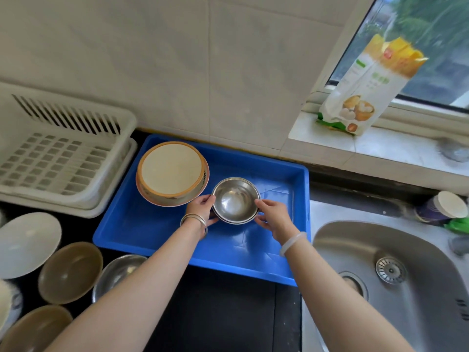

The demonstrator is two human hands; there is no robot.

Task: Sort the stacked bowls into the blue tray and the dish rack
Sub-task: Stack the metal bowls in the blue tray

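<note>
Over the blue tray (142, 232), just beside the big tan bowls (172, 172), the left hand (201, 207) and right hand (272, 215) hold the shiny metal bowls (235, 199) by both sides, likely setting them down, so letting go gently looks next.

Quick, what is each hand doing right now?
Left hand: gripping the stacked stainless steel bowls by the left rim.
Right hand: gripping the right rim.

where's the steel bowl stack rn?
In the head view, centre frame: steel bowl stack sits inside the blue tray, gripped between left hand and right hand, just right of the orange-rimmed bowls.
</note>
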